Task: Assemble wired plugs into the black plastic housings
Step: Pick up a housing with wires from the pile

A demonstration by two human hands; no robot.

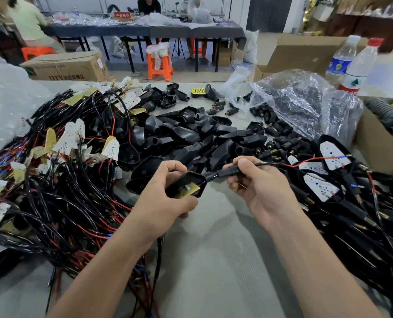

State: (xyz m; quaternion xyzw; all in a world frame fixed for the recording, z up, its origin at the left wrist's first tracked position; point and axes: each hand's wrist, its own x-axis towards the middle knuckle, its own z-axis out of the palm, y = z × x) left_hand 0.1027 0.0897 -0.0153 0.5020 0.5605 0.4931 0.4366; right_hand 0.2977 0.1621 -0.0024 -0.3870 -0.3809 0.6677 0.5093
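View from above a person's two bare forearms reaching over a grey bench (214, 260). The left grip (165, 203) grasps a black housing (185, 179), fingers curled over its top and thumb below, with the open side turned toward the camera. A yellow board (188, 191) lies inside it. The right grip (259, 184) pinches a black plug (230, 172) between thumb and fingers. The plug's front end meets the narrow neck of the housing, so the two pieces sit in line just above the bench, between the hands. A thin red and black wire (305, 160) runs from the back of the plug off to the right.

Just beyond the hands lies a heap of empty housings (191, 136). To the left is a large tangle of black and red wires (64, 203) with yellow and white boards mixed in. To the right lie housings fitted with white boards (333, 157), their cords piled under them. A clear plastic bag (301, 104) near the far right holds loose plugs, with more spilled beside it. Two water bottles (361, 67) stand behind the bag.

Past the bench are a cardboard box (67, 67), an orange stool (160, 65) and a long table (145, 29) where other people sit.
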